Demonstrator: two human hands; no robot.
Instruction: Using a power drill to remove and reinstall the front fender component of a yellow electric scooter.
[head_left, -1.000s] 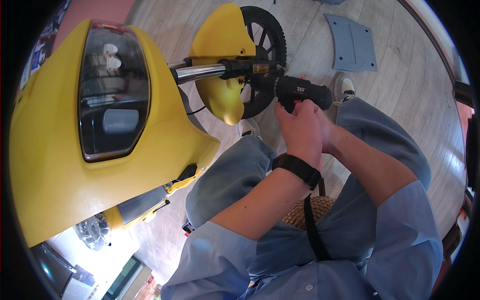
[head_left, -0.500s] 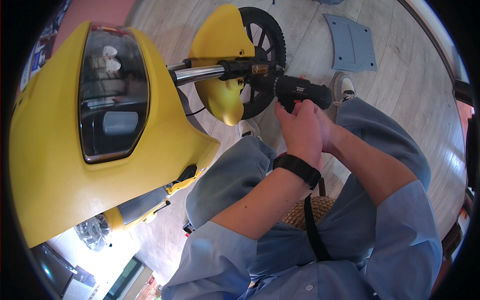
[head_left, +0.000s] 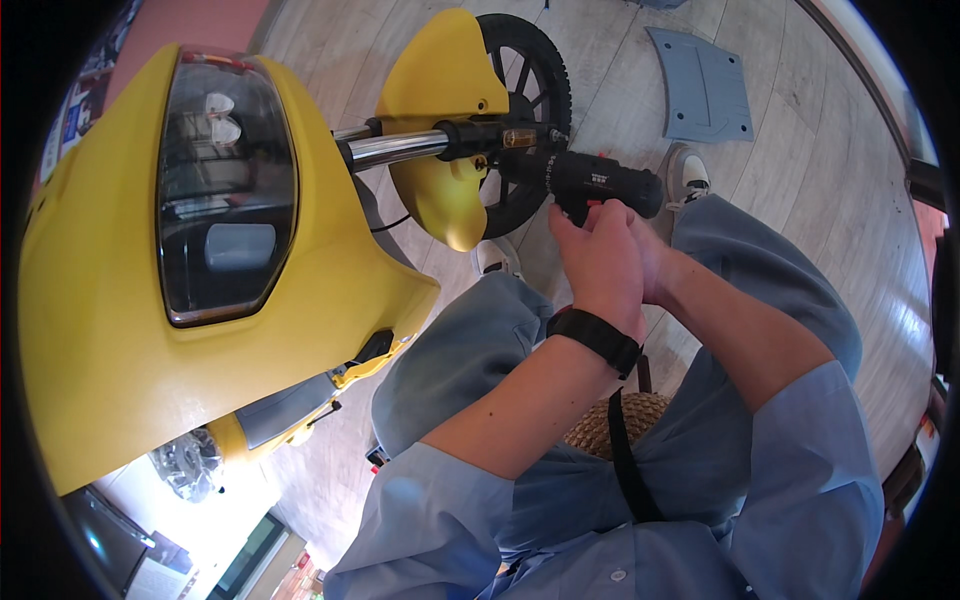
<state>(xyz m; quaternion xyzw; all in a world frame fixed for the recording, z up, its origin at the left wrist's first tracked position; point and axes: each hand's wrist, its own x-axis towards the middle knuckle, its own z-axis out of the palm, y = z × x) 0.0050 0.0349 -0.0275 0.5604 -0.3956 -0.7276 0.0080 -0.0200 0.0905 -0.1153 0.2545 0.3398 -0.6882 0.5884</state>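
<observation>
Both of my hands grip a black cordless power driver (head_left: 612, 184) with a red switch. My left hand (head_left: 597, 258), a black watch on its wrist, is closed round the handle. My right hand (head_left: 655, 256) closes over the same handle from the right, its fingers partly hidden by the left hand. The driver lies level, its nose pointing left at the lower fork leg (head_left: 482, 135) beside the front wheel (head_left: 556, 75). The exact contact at the nose is too dark to make out. A yellow mudguard (head_left: 430, 75) wraps the wheel next to it.
The large yellow front body (head_left: 340, 220) of a two-wheeler, with its dark headlamp (head_left: 230, 190), fills the left. A grey panel (head_left: 703, 85) lies on the wooden floor beyond my shoe (head_left: 688, 172). Between my legs shows a woven seat (head_left: 592, 430).
The driver has turned slightly about its length, and a small red part now shows on its top. My hands stay in nearly the same place.
</observation>
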